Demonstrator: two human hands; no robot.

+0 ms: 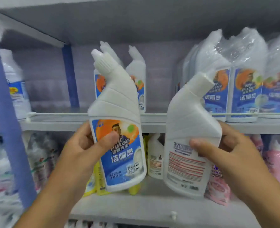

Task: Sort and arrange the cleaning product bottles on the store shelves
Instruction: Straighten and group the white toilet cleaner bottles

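Bottles are in both your fists, held near the upper shelf [152, 125]: your left hand [86, 145] grips the front-facing bottle [117, 129]; your right hand [231, 148] grips the back-facing bottle [188, 137]; turn that one label-out, then seat both upright beside the matching far bottles [136, 76].

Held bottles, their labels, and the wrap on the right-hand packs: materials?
Bottle in left hand and bottle in right hand: opaque white matte plastic, probably; moulded ridges, ribbed cap. Front label: glossy printed film or paper, unclear which. Back label: white, printed, similar. Wrap: thin clear plastic film, crinkled with glints.
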